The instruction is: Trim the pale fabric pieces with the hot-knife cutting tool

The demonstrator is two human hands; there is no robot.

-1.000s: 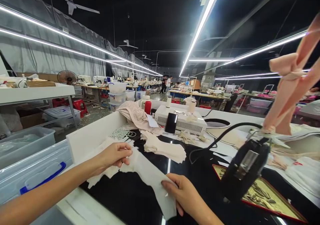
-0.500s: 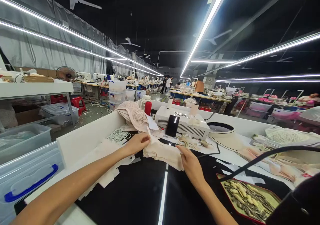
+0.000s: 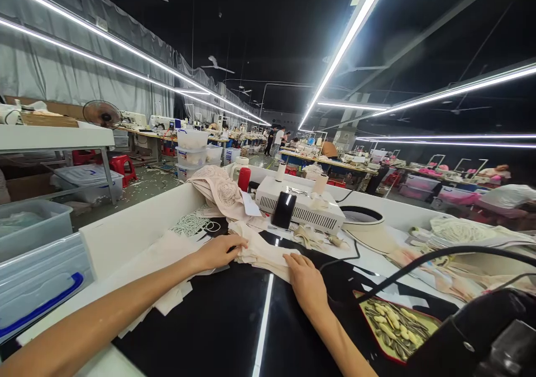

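In front of you the black bench point(image 3: 234, 332) lies bare between your two arms, so a hand can pass there. On the right the tray of seeds point(image 3: 393, 327) and a black cable point(image 3: 422, 257) stand in the way. Behind the fabric stack point(image 3: 263, 251) the white machine point(image 3: 301, 206) closes the bench; the white wall point(image 3: 134, 229) closes the left.

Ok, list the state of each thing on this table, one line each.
Left hand: resting flat on the fabric stack.
Right hand: flat on the stack's near edge.
Fabric stack: piled, lying on the black surface.
Phone: propped upright against the white machine, screen dark.
Tray: filled with seeds.
Red bottle: standing upright.
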